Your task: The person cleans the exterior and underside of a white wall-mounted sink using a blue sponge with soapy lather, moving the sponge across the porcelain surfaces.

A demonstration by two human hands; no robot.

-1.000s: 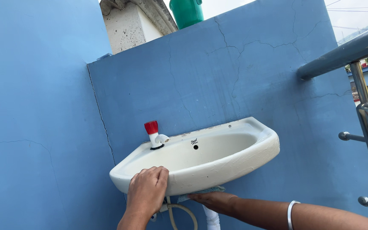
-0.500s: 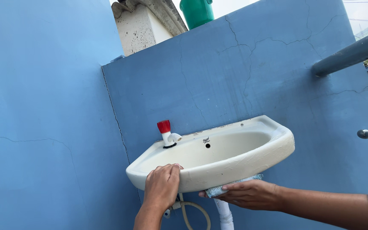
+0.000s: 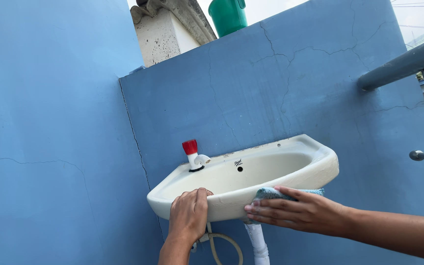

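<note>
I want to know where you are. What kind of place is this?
Probably an outdoor terrace or rooftop: a small white sink hangs on a cracked blue wall, open sky shows above it, and a steel railing stands at the right.

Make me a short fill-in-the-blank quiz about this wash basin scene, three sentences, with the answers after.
1. The right hand presses a light blue ____ against the front of the basin.
2. The tap on the basin has a ____ handle.
3. The left hand grips the basin's front ____.

Missing words: cloth; red; rim.
</note>
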